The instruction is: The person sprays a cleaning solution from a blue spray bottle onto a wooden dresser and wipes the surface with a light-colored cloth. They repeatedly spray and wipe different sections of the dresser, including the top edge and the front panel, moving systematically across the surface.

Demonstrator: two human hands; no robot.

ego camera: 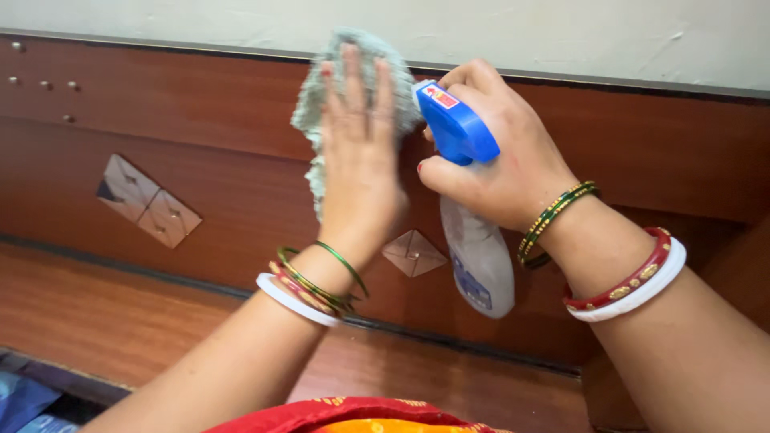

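1. The left hand lies flat and spread, fingers pointing up and slightly apart, palm pressing a pale green fluffy cloth against the wooden panel. The hand does not clamp the cloth; it pins it to the wood.
2. The cloth sits at the upper edge of the panel, just under the pale wall, bunched above the fingertips with a strip trailing down past the thumb side.
3. The right hand is closed around the neck of a spray bottle, fingers curled over its blue trigger head, thumb below it. The nozzle points left toward the cloth and all but touches it.
4. The bottle's translucent whitish body hangs down and tilts to the right, below the hand, in front of the panel.
5. Both forearms reach up and forward from the bottom of the view, the wrists near each other, the right wrist bent inward.
6. Counts: one cloth, one spray bottle. The left wrist bears several bangles: white, red and gold, green. The right arm bears green-and-gold bangles at the wrist and a red and white pair farther down.
7. On the panel, three pale diamond-shaped inlays show: two joined at left and one between the forearms.
8. A wooden ledge runs below the panel.
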